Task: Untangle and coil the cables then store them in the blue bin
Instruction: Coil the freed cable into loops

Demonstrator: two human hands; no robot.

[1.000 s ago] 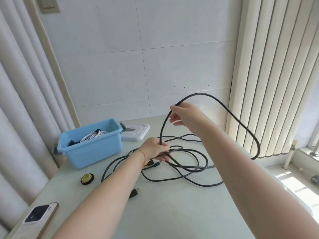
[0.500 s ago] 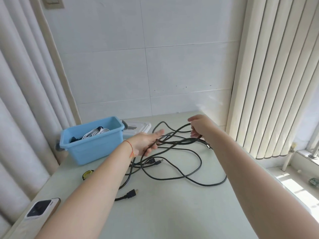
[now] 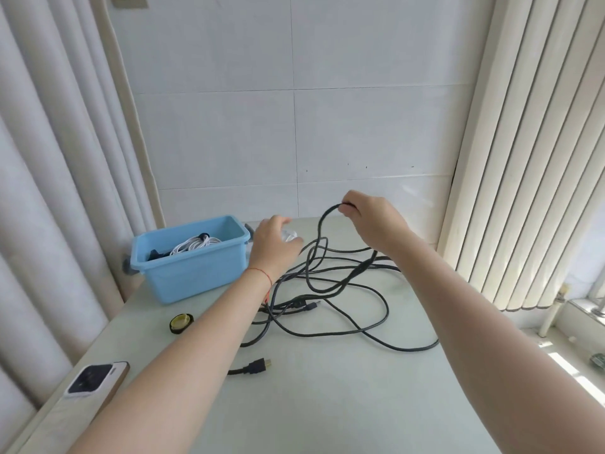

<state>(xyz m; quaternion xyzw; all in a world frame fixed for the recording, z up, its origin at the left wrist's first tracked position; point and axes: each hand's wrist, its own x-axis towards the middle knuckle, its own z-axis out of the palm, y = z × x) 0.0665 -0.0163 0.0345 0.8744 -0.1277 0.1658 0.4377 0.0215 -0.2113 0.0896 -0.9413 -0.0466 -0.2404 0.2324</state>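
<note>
1 black cable [image 3: 330, 283] tangled on table [image 3: 327, 404] | 1 blue bin [image 3: 193, 267], 1 white coil inside | right hand [image 3: 370, 221] pinches loop, now raised | left hand [image 3: 273, 245] relaxed, released cable
</note>
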